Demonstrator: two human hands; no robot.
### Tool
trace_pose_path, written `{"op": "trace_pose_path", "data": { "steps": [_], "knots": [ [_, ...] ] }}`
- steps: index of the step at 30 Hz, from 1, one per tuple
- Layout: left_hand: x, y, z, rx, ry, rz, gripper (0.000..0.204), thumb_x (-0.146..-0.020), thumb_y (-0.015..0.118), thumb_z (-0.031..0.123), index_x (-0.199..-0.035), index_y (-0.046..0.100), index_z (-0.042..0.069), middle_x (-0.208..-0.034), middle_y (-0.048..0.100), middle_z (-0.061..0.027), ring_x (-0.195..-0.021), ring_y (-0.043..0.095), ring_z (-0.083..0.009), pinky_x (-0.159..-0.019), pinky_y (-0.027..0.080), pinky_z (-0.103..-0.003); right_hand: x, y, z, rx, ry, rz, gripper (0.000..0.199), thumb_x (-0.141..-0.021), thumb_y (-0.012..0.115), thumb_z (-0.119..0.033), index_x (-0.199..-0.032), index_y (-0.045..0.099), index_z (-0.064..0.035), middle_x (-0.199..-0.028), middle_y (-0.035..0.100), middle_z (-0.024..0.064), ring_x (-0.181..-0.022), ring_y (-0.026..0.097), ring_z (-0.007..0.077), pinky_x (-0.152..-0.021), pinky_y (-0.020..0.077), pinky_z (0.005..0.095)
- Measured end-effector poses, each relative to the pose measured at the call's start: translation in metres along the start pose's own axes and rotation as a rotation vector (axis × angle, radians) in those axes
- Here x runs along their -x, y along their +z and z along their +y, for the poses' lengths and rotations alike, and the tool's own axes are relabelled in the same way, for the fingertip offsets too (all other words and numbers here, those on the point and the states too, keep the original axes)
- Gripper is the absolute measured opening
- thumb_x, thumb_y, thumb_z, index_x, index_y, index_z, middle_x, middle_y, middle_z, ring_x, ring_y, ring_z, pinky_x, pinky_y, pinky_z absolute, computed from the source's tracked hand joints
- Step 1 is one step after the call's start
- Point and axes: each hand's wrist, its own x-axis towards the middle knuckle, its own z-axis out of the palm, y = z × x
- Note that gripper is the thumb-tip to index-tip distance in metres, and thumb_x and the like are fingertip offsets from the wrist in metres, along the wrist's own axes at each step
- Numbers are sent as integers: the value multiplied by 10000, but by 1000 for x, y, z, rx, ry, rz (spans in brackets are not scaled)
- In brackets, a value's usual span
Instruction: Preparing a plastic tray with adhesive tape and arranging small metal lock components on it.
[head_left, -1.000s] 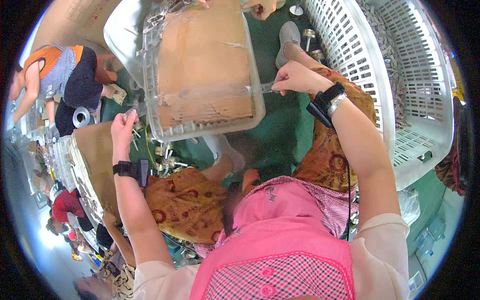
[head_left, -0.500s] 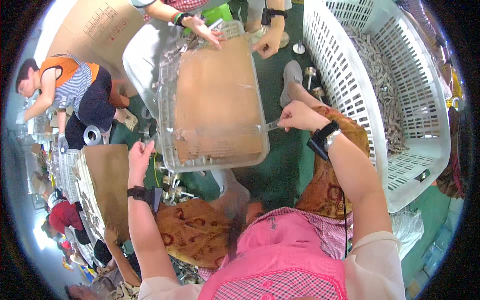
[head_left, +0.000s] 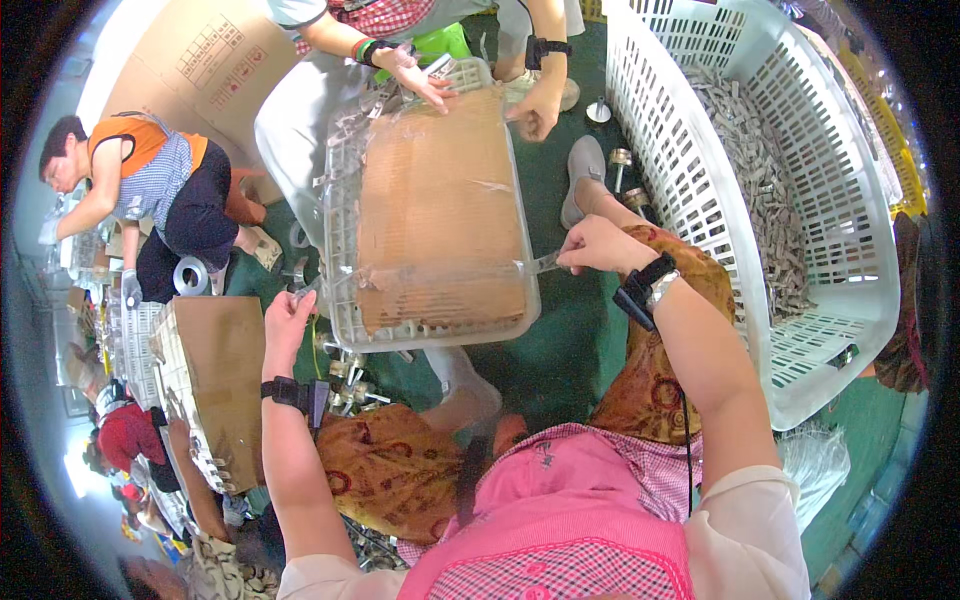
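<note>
A translucent plastic tray with a brown cardboard sheet over its middle stands in front of me. A clear film-like strip runs across its near part and sticks out past both sides. My right hand pinches the strip's right end, just outside the tray's edge. At the near left corner, my left hand is closed in a pinch on the other end. Across from me a co-worker's hand lies with spread fingers at the tray's far rim; their other hand is curled at the far right corner.
A large white slotted basket at the right holds many small grey pieces. Metal parts lie on the green floor by my left knee, others beside the basket. A cardboard box stands at the left, near another person.
The tray and both my hands sit slightly lower in the picture, with the strip still held at both ends. The co-worker's hands remain by the far rim.
</note>
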Motion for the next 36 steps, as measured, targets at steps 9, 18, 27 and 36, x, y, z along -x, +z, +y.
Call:
{"op": "trace_pose_path", "data": {
  "steps": [9,18,27,36],
  "knots": [
    [-10,5,-21,-136,75,79,405,-771,685,289,-625,412,28,-607,542,-78,-574,488,-111,-540,398,-288,2,-4,-3,11,-2,-63,222,-727,627,-221,-669,667,-11,-573,620,47,-528,566,110,-522,445,274],
    [3,-7,-19,-106,130,119,425,-768,687,287,-595,396,29,-534,479,-82,-521,468,-135,-499,380,-307,2,0,-22,-128,70,-60,207,-728,652,-189,-729,666,18,-606,636,68,-567,596,117,-547,458,249],
    [2,-12,-30,-141,33,46,391,-802,671,245,-647,351,81,-619,459,-5,-639,540,-110,-572,406,-259,-1,1,-24,-117,93,-58,198,-736,651,-189,-744,669,8,-629,643,49,-558,577,107,-522,439,241],
    [11,-10,-4,-36,-3,23,402,-797,665,272,-626,366,64,-599,450,-12,-634,552,-103,-540,378,-252,-4,-2,-7,-115,91,-30,202,-727,655,-194,-750,671,5,-627,644,46,-529,561,105,-500,427,245]
  ]
}}
